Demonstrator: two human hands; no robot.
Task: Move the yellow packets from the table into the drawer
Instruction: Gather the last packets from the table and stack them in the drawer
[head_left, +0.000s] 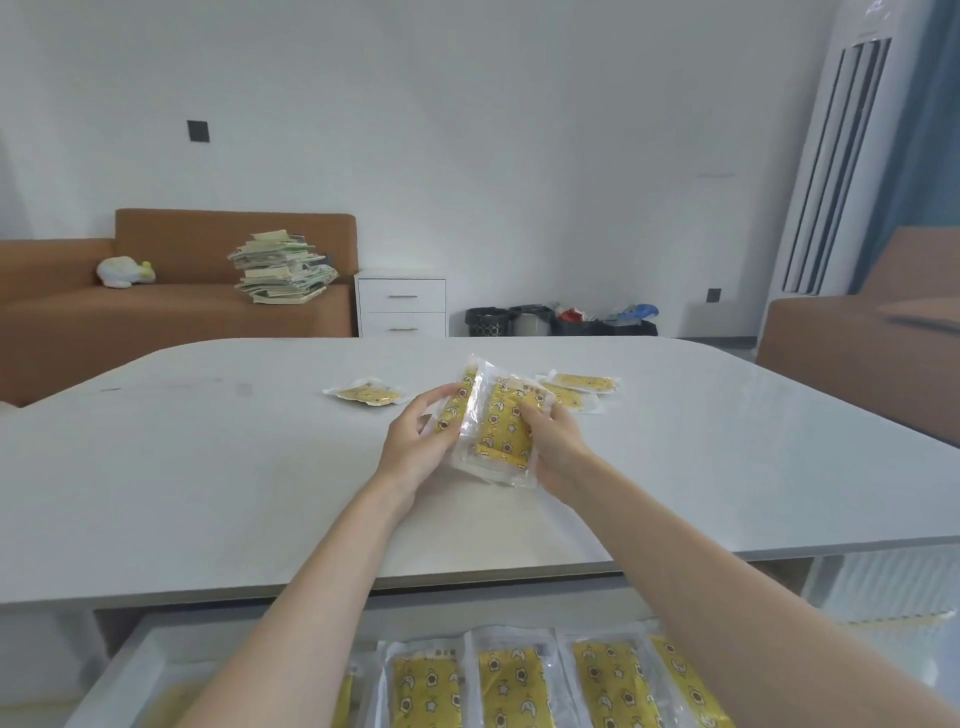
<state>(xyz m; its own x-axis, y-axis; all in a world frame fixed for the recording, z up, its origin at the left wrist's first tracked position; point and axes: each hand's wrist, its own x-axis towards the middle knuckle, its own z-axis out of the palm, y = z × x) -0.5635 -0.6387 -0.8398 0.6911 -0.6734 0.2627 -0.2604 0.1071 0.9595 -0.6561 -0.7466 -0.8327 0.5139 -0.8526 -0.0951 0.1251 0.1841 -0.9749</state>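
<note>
Both hands hold a small stack of yellow packets (496, 423) in clear wrappers just above the white table (208, 467). My left hand (415, 447) grips the stack's left side. My right hand (558, 444) grips its right side. One more yellow packet (368, 394) lies alone on the table, left of the stack. A few others (582, 387) lie overlapping behind my right hand. Below the table's front edge the open drawer (119, 680) holds several yellow packets (511, 686) side by side, partly hidden by my forearms.
A brown sofa (171, 306) with a pile of books (283, 270) stands at the back left, beside a white drawer cabinet (401, 304). Bins (519, 319) sit against the wall. A tall white air conditioner (836, 166) and another brown seat (872, 358) are on the right.
</note>
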